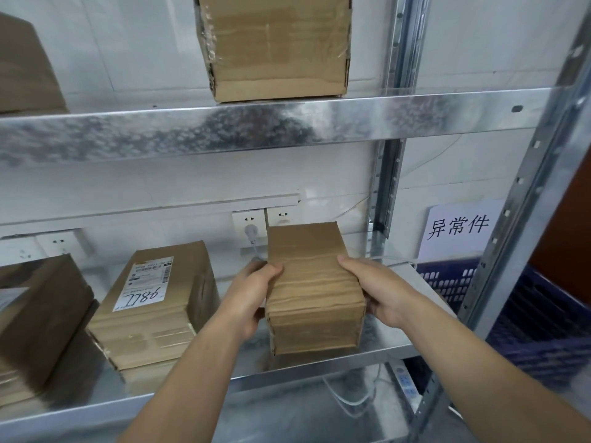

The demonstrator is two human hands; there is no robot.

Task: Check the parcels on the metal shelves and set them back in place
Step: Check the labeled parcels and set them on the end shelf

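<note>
Five cardboard parcels show: two on the upper shelf (287, 126) and three on the lower shelf (303, 367). The left hand (252, 292) and right hand (380, 292) each close their grip on a side of the plain parcel (315, 289), near the lower shelf's front edge. A bare gap separates it from the labelled parcel (153, 302). One blue crate (527, 314) sits to the right.

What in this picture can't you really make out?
Head view only:
- Held box: no label shows; left hand and right hand cover its sides, underside faces away.
- Labelled parcel: small print too small to read.
- Upper box: top cut off by the frame edge.
- Leftmost parcel: blurred, cut by the left edge.
- Blue crate: its wall hides the contents.
</note>
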